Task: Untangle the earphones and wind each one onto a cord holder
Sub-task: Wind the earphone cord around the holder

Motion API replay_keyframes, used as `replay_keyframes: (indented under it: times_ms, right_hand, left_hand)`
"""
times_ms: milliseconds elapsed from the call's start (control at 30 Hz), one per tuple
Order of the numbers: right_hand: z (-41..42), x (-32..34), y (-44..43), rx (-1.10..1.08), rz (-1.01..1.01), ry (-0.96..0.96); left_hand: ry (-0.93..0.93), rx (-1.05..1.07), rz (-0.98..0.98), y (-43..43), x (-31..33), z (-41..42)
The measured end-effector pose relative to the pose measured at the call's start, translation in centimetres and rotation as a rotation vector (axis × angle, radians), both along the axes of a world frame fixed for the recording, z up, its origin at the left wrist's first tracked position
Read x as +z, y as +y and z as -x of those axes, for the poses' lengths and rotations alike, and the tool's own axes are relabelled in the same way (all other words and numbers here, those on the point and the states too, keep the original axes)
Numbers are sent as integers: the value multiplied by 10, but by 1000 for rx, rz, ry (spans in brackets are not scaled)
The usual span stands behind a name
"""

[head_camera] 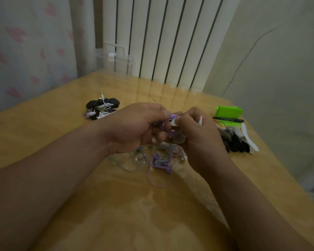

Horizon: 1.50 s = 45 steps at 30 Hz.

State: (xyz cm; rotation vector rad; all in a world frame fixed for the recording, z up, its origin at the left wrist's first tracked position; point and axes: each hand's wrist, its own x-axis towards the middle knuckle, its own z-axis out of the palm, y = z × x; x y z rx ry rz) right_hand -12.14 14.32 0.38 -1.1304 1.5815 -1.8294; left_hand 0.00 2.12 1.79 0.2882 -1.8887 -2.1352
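Both hands meet above the middle of the yellow table point(62, 142). My left hand point(134, 125) grips a bundle of purple earphone cord point(170, 118) between thumb and fingers. My right hand point(198, 134) pinches a white cord holder point(175, 122) against that bundle, and a white tip sticks up above its knuckles. Below the hands a tangle of purple and pale blue earphones point(159, 163) lies on the table, with a purple loop trailing toward me. Whatever is inside both palms is hidden.
A pile of wound earphones on black holders point(102, 107) lies at the back left. At the right are a green object point(228, 111), a black pen point(228, 120) and spare black and white holders point(237, 142). A clear plastic box point(114, 58) stands by the radiator.
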Motion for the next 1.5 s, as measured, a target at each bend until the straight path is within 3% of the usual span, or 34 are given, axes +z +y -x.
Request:
replay_keyframes:
  times_ms: [200, 300, 467, 667, 833, 1133, 1333, 1433, 1500]
  right_hand:
    - [-1, -9, -4, -223, -151, 396]
    - [-3, -10, -7, -276, -181, 455]
    - [-4, -8, -3, -204, -206, 558]
    - [-9, -10, -8, -222, -256, 512]
    - [-12, -7, -5, -165, -115, 369]
    - [-13, -4, -8, -125, -30, 139]
    - [-8, -4, -8, -53, 47, -8]
    - [-7, -6, -9, -104, -25, 42]
    - [-8, -11, -10, -214, -149, 242]
  left_hand:
    - [-38, 198, 368, 10, -12, 7]
    - [-17, 276, 476, 10, -18, 10]
    - [-22, 297, 422, 7, -19, 10]
    - [-36, 398, 525, 6, -21, 12]
    - [-19, 329, 304, 4, -14, 11]
    - [43, 369, 286, 7, -13, 12]
    - [129, 144, -54, 0, -8, 8]
    - [100, 223, 92, 4, -12, 10]
    - [75, 319, 317, 6, -17, 13]
